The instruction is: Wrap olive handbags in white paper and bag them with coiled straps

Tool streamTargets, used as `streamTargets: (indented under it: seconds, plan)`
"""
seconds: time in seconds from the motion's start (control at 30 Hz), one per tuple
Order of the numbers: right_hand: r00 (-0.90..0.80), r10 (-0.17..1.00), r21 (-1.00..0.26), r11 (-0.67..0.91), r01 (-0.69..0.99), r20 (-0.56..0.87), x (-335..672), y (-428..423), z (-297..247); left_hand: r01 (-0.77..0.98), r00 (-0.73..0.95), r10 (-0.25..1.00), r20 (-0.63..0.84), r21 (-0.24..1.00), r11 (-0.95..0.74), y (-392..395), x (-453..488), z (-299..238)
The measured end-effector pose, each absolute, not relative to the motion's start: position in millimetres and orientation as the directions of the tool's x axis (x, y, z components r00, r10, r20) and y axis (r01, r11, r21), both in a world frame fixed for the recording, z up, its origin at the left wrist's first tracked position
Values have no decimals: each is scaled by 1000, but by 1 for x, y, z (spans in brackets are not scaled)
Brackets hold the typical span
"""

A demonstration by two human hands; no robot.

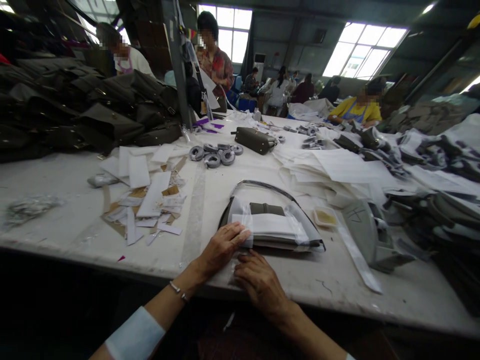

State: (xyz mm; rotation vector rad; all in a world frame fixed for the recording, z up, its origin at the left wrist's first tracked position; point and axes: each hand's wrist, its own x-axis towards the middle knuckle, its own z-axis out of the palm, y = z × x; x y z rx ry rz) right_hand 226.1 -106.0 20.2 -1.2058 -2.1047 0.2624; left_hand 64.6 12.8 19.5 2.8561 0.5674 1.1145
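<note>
A dark olive handbag [268, 209] lies on the table in front of me, its strap arched away from me and covered in wrapping. White sheet [275, 225] and clear film cover its front. My left hand [225, 245] rests on the bag's left end, its fingers stretched over the white wrapping. Just below, at the bag's near left corner, my right hand [260, 282] has bent fingers drawn together on a bit of clear plastic film [233, 267]. Its fingertips are partly hidden.
Left are paper scraps [150, 200] and a heap of dark bags [93, 110]. Beyond lie grey wrapped rolls [217, 155] and another handbag [255, 140]. Right are white sheets [337, 165], a small dish [324, 217] and a grey tape dispenser [363, 230]. People work farther back.
</note>
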Motion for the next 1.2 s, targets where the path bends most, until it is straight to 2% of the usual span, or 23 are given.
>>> streamTargets:
  seconds: [0.17,0.4,0.53,0.77,0.87,0.97,1.07,1.2]
  plan:
    - [-321,812,-569,574,589,487,239,-105,32,324,675,331,659,138,-936,12,64,17]
    - [-261,856,-632,508,585,446,239,-117,32,359,657,335,676,110,-927,9,69,18]
    - [-255,858,-619,501,604,446,241,-116,45,377,669,336,663,87,-922,6,69,19]
    - [-257,803,-535,561,632,537,249,-81,83,424,701,359,616,44,-905,-1,67,18]
    - [-239,802,-491,539,684,547,250,-58,88,408,674,412,613,156,-900,-6,66,21]
    - [-200,828,-461,472,752,523,254,-38,87,389,630,550,548,391,-834,-10,68,27]
    - [-184,878,-442,391,807,441,259,-23,83,409,486,708,513,582,-703,-14,78,31]
    - [-157,931,-488,310,816,328,261,-14,79,443,333,819,466,690,-573,-15,95,34]
